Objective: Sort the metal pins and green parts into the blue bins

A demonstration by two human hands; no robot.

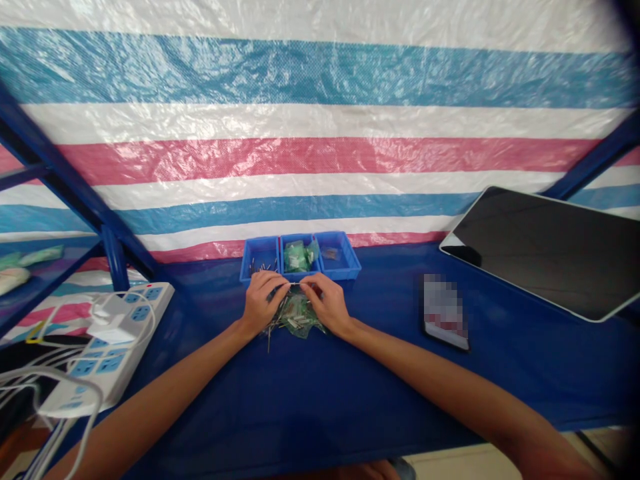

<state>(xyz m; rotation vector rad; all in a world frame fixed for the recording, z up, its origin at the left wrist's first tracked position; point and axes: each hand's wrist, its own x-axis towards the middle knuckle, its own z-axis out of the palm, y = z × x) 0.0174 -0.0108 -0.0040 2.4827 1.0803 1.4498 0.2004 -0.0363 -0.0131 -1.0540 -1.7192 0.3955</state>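
Rod (295,284) near bag (296,307), blue bins (342,274)

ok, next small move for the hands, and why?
Probably carry the thin piece to the leftmost blue bin: the left hand and right hand seem to pinch its two ends, the bin is close by, and slender metal pieces already lie inside.

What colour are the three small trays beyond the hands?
The trays are blue, best seen in the head view.

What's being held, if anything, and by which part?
A thin rod, apparently pinched near one end by the left hand, the other by the right hand.
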